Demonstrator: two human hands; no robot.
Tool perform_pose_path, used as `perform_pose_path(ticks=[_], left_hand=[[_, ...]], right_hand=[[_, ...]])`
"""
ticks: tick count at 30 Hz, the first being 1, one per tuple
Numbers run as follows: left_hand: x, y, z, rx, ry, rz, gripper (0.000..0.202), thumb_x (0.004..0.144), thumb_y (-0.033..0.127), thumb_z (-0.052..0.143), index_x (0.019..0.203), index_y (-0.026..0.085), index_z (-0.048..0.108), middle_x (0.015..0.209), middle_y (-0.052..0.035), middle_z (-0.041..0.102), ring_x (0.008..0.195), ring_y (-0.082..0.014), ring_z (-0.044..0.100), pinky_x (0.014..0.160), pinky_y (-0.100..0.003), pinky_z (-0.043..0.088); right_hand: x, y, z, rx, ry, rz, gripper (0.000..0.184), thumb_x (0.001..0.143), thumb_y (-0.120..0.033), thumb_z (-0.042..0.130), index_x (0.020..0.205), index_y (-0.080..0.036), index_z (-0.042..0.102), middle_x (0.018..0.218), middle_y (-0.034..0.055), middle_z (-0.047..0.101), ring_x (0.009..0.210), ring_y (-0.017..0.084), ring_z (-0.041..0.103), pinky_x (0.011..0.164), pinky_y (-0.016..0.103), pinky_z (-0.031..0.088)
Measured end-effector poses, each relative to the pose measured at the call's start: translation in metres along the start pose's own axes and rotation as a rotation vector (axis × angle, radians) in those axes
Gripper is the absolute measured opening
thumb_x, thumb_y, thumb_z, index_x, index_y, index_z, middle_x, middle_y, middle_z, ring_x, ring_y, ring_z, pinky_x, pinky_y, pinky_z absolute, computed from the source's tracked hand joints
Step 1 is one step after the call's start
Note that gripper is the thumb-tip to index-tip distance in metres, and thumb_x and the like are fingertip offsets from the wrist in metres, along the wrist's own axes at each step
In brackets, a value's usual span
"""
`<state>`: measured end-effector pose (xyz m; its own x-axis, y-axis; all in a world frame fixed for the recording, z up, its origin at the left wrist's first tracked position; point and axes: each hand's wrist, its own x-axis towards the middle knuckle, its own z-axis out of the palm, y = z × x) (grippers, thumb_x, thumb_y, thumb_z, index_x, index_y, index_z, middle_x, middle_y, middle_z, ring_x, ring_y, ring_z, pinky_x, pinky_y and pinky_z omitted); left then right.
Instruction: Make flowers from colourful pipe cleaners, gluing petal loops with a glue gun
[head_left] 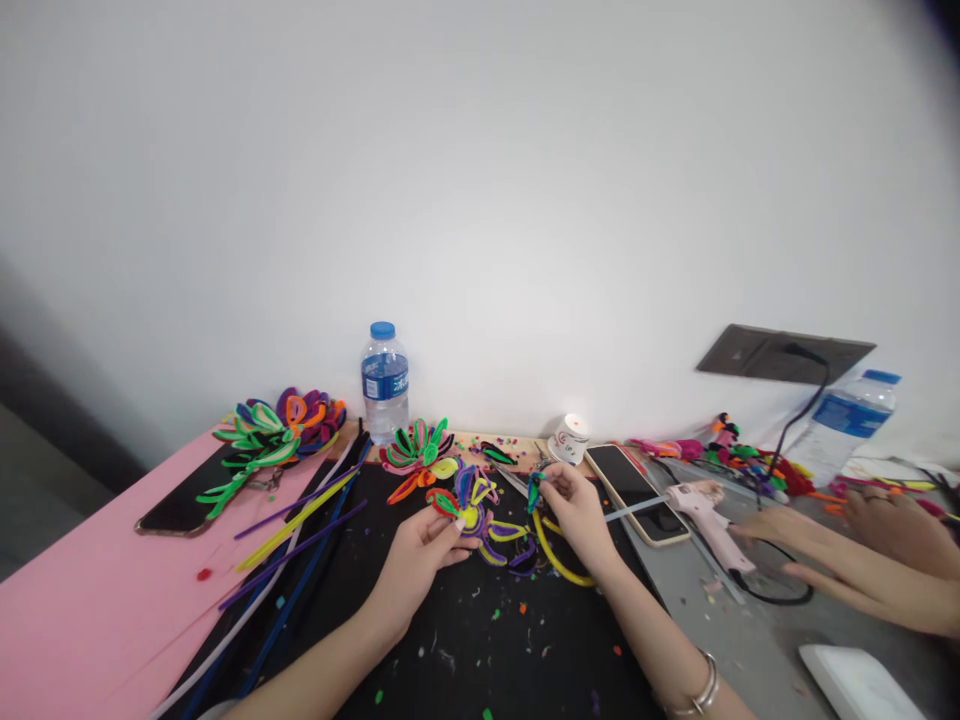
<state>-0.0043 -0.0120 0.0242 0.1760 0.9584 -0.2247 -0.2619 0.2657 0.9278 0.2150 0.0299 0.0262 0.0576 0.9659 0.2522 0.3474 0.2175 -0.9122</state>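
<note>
My left hand (420, 560) is closed, thumb and fingers pinching a pipe cleaner flower (470, 518) with a yellow centre and purple, yellow, red and green loops. To its right, my right hand (579, 512) pinches a small green, blue and black pipe cleaner petal (534, 491), held apart from the flower. A yellow pipe cleaner (551, 556) curves below that hand. Purple and yellow petal loops (517, 550) show between the hands. Behind them are a pink, green and orange pipe cleaner flower (418, 450) and scissors (511, 480), partly hidden.
A water bottle (385, 385) and a paper cup (568, 440) stand by the wall. A phone (637, 495) and a pink glue gun (712, 525) lie right, near another person's hands (817, 560). Left are finished flowers (281, 430), another phone (184, 495) and loose pipe cleaners (296, 530).
</note>
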Motion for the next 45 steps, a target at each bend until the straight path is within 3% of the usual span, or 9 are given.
perform_pose_path(ticks=[4,8,14,18,29,45], left_hand=[[0.001,0.000,0.000,-0.005,-0.010,0.002,0.030,0.072,0.036,0.067,0.093,0.015,0.065,0.088,-0.0053,0.071,0.078,-0.0171,0.068,0.068,-0.022,0.052],[0.001,-0.002,0.000,-0.023,-0.002,-0.004,0.027,0.072,0.035,0.067,0.090,0.015,0.063,0.087,-0.0047,0.071,0.078,-0.0173,0.068,0.067,-0.023,0.053],[0.002,-0.004,0.002,-0.044,0.032,-0.017,0.030,0.069,0.035,0.070,0.089,0.015,0.060,0.086,-0.0043,0.070,0.076,-0.0184,0.069,0.066,-0.024,0.053],[0.004,-0.005,0.002,-0.040,0.045,-0.031,0.032,0.067,0.036,0.071,0.087,0.015,0.058,0.078,-0.0021,0.069,0.075,-0.0189,0.069,0.066,-0.025,0.054],[0.002,-0.004,0.004,0.016,0.018,-0.030,0.039,0.065,0.042,0.072,0.090,0.015,0.059,0.079,-0.0049,0.072,0.076,-0.0206,0.069,0.068,-0.028,0.053],[0.001,-0.005,0.005,0.047,-0.016,-0.040,0.037,0.064,0.041,0.072,0.087,0.014,0.062,0.080,-0.0075,0.073,0.075,-0.0210,0.069,0.069,-0.028,0.052]], right_hand=[[-0.004,-0.006,0.005,0.278,0.002,0.147,0.017,0.074,-0.030,0.060,0.081,-0.019,0.050,0.055,-0.0072,0.048,0.041,0.007,0.040,0.039,0.019,0.029],[-0.009,-0.018,0.012,0.353,-0.047,0.146,0.023,0.070,-0.025,0.063,0.091,-0.018,0.056,0.062,-0.0037,0.057,0.046,0.009,0.051,0.042,0.020,0.039],[-0.018,-0.021,0.019,0.289,-0.226,0.200,0.021,0.071,-0.025,0.061,0.091,-0.018,0.061,0.063,0.0002,0.066,0.060,0.018,0.066,0.059,0.028,0.054],[-0.022,-0.023,0.023,0.268,-0.189,0.246,0.019,0.069,-0.029,0.063,0.085,-0.018,0.061,0.066,0.0027,0.068,0.066,0.023,0.069,0.065,0.033,0.057],[-0.032,-0.033,0.027,0.155,-0.096,0.124,0.022,0.073,-0.039,0.062,0.075,-0.021,0.050,0.053,0.0004,0.062,0.047,0.021,0.062,0.048,0.032,0.050],[-0.036,-0.030,0.032,0.107,-0.113,0.108,0.021,0.074,-0.037,0.061,0.073,-0.021,0.047,0.050,-0.0018,0.058,0.043,0.018,0.060,0.045,0.029,0.047]])
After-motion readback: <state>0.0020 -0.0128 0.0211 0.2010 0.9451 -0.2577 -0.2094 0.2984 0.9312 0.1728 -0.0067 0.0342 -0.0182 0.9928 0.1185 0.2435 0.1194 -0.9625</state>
